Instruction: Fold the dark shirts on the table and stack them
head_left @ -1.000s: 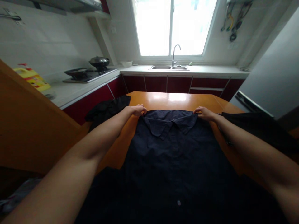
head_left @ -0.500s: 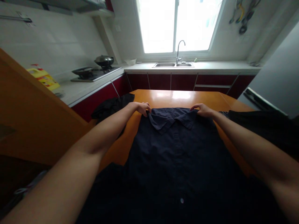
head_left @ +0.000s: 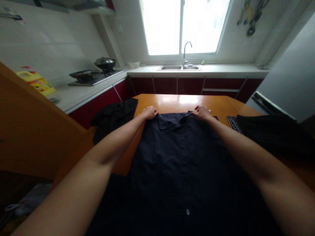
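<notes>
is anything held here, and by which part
A dark shirt, by the collar: the right hand pinches its right part. The left hand is at its left end, grip unclear.

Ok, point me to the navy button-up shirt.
In the head view, the navy button-up shirt lies spread on the wooden table, centre to bottom, its collar between the left hand and right hand.

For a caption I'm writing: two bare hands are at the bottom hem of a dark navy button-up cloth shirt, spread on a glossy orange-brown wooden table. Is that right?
Not the hem: the head view shows the bare left hand and bare right hand at the pointed collar of the dark navy shirt. It does lie spread on the glossy orange-brown table.
</notes>
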A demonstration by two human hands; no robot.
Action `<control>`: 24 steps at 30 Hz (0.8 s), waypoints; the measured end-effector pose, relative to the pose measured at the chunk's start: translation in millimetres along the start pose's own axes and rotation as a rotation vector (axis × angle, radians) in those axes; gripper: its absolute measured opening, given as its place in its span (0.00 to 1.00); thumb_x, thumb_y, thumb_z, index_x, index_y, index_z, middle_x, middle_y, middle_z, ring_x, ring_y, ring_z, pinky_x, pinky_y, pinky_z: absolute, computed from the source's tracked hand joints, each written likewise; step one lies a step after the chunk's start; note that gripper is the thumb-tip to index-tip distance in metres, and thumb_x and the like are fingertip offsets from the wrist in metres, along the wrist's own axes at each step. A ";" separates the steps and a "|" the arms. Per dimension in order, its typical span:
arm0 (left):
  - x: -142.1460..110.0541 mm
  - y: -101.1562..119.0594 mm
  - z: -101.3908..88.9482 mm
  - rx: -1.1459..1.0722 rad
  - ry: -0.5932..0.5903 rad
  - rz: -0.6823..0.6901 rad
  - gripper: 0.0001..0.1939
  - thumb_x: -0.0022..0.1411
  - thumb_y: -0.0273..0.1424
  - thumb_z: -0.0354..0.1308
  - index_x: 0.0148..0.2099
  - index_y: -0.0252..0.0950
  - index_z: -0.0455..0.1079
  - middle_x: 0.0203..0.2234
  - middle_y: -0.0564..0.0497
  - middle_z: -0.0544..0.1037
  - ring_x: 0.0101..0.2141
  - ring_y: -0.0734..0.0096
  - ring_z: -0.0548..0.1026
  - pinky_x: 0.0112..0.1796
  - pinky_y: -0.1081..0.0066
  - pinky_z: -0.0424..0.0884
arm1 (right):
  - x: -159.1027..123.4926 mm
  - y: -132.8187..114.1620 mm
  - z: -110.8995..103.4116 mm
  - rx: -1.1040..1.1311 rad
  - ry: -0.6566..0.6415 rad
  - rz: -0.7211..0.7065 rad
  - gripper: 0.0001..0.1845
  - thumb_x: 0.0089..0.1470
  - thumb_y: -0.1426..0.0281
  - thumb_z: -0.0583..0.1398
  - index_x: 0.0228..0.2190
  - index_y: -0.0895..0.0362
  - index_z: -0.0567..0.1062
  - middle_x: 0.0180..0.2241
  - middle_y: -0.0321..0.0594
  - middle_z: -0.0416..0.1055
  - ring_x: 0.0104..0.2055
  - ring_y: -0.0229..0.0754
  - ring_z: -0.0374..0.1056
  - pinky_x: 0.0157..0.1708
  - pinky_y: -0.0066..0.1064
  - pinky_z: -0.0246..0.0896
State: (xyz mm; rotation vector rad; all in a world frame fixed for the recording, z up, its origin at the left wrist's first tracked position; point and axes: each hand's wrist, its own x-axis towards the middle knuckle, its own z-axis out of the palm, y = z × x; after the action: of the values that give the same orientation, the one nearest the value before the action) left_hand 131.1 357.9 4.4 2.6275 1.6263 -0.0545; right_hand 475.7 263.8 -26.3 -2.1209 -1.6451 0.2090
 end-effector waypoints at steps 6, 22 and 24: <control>-7.6 0.2 -14.1 0.009 -0.110 0.320 0.29 0.57 0.33 0.62 0.61 0.53 0.69 0.63 0.50 0.65 0.61 0.51 0.62 0.58 0.49 0.60 | -41.4 -26.1 7.9 -0.079 0.031 -0.237 0.18 0.63 0.58 0.56 0.42 0.57 0.78 0.47 0.51 0.72 0.51 0.54 0.65 0.52 0.46 0.56; -7.7 28.1 -20.9 -0.365 -0.060 0.532 0.14 0.52 0.24 0.58 0.39 0.36 0.82 0.40 0.50 0.81 0.41 0.68 0.77 0.45 0.74 0.71 | -38.8 -53.1 18.5 -0.056 -0.014 -0.102 0.17 0.60 0.72 0.54 0.45 0.53 0.80 0.48 0.47 0.77 0.53 0.52 0.67 0.53 0.44 0.58; -2.0 34.3 -23.7 -0.375 -0.057 0.426 0.11 0.54 0.26 0.58 0.37 0.35 0.81 0.34 0.52 0.81 0.35 0.71 0.77 0.38 0.76 0.70 | -31.1 -36.1 6.1 -0.075 -0.001 -0.030 0.17 0.59 0.73 0.55 0.45 0.53 0.80 0.48 0.47 0.77 0.54 0.53 0.68 0.54 0.46 0.58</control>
State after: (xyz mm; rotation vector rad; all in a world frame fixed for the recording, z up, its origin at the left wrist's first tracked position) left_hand 161.0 342.3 29.0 2.5741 0.9194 0.1726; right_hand 432.8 242.7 -20.8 -2.1493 -1.7095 0.1403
